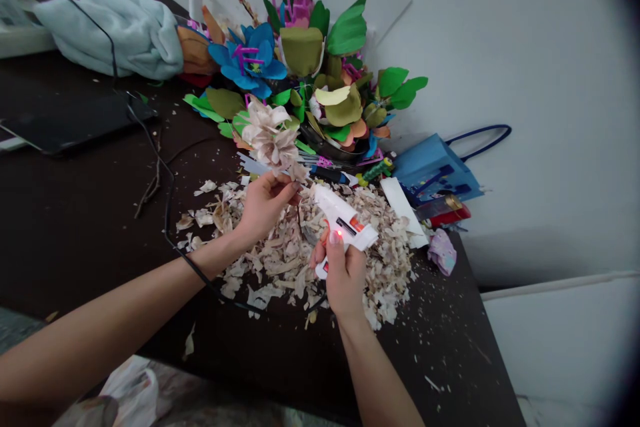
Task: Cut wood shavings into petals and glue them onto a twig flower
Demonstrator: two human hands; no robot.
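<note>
My right hand [345, 270] is wrapped around the handle of a white hot glue gun [337, 210], its red light glowing. The gun's nozzle points up and left, close to my left hand [267, 203]. Between thumb and fingers, my left hand pinches the lower part of a pale pinkish flower [270, 133] with layered, dry-looking petals. Whether the nozzle touches the flower cannot be made out. Beneath both hands spreads a heap of dried beige petals [387, 260].
A black cord [167, 207] runs across the dark table [65, 240] and over my left forearm. Behind stand colourful artificial flowers [255, 57]. A blue gift bag [435, 167] leans by the wall. At left are a light blue cloth [120, 33] and a flat black device [75, 123].
</note>
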